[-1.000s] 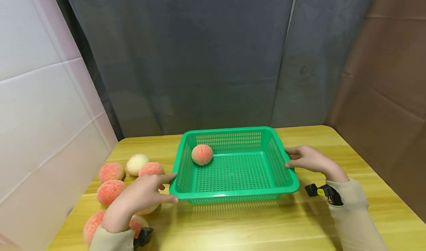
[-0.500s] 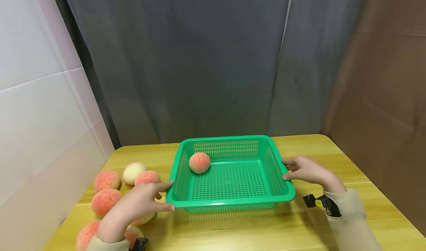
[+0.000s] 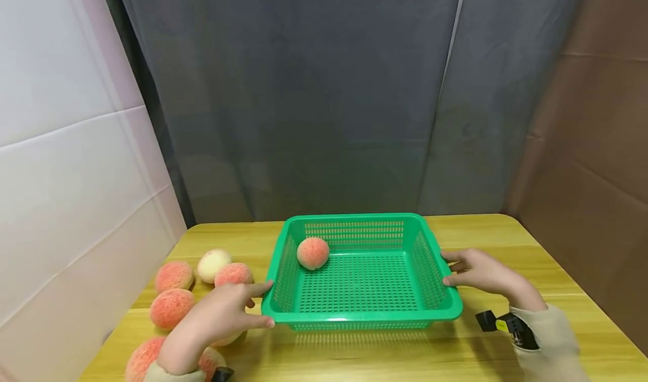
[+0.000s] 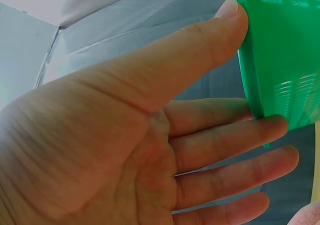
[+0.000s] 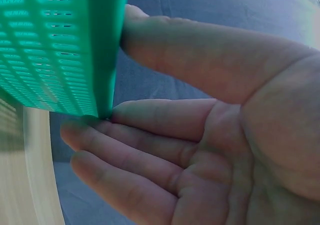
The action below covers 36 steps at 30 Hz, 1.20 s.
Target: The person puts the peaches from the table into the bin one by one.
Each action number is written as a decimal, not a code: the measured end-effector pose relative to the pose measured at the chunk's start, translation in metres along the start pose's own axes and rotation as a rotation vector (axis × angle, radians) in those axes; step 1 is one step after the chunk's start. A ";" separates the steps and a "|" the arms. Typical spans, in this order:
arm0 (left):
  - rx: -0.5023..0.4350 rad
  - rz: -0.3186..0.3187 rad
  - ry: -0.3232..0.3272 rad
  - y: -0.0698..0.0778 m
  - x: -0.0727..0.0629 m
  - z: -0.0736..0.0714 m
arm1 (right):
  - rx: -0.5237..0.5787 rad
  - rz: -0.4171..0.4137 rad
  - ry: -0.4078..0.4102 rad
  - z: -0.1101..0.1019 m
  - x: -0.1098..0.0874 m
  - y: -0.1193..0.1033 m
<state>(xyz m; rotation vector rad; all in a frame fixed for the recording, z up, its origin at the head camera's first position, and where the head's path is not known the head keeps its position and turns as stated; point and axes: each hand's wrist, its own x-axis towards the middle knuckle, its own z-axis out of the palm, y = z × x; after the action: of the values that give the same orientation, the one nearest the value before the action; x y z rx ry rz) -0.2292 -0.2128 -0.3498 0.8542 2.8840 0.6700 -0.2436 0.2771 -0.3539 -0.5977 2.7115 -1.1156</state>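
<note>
The basket [image 3: 354, 317] is glossy plastic, the peach [image 3: 313, 253] rough, the table [image 3: 374, 354] smooth wood.

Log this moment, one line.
Green rectangular plastic basket: one round pink fruit inside; left hand: holds left side; right hand: holds right side

I've got one green plastic rectangular mesh basket [image 3: 377, 318] on my feed, just the one. Fuzzy-looking round pink-and-cream peaches: one peach [image 3: 313, 253] inside it and seven peaches [image 3: 172, 309] outside that I can make out, so eight in my tally, though a few are partly behind the left hand [image 3: 217, 317] so don't hold me to it lol. Bare hands: two, counting the right hand [image 3: 486, 272]. Beige fabric sleeves [image 3: 552, 337], two. Black wrist gadgets [image 3: 521, 332], two. Yellow wood-grain table [image 3: 354, 356], one.
</note>
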 end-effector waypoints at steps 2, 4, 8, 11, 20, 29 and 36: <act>-0.001 0.004 -0.001 0.002 0.001 0.000 | -0.002 0.001 -0.002 -0.002 -0.002 -0.001; -0.001 0.007 0.001 0.004 0.001 0.000 | -0.002 0.004 -0.003 -0.004 -0.003 -0.001; 0.006 -0.009 0.007 0.007 0.002 -0.002 | -0.003 -0.007 -0.010 -0.010 0.001 -0.002; 0.007 -0.029 0.006 0.009 0.001 -0.005 | -0.013 -0.013 -0.024 -0.013 0.007 -0.003; 0.035 -0.061 0.026 0.009 0.003 -0.013 | -0.071 -0.013 -0.029 -0.023 0.022 -0.007; 0.021 -0.072 -0.018 0.010 -0.003 -0.007 | -0.070 -0.027 -0.056 -0.014 0.017 0.002; 0.021 -0.093 -0.030 0.016 -0.002 -0.005 | -0.025 -0.055 -0.044 -0.009 0.005 0.010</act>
<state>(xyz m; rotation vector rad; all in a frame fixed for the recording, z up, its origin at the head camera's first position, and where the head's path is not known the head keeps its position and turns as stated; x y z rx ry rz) -0.2204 -0.2038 -0.3390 0.7201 2.8876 0.6143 -0.2539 0.2872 -0.3548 -0.6955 2.6914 -1.0690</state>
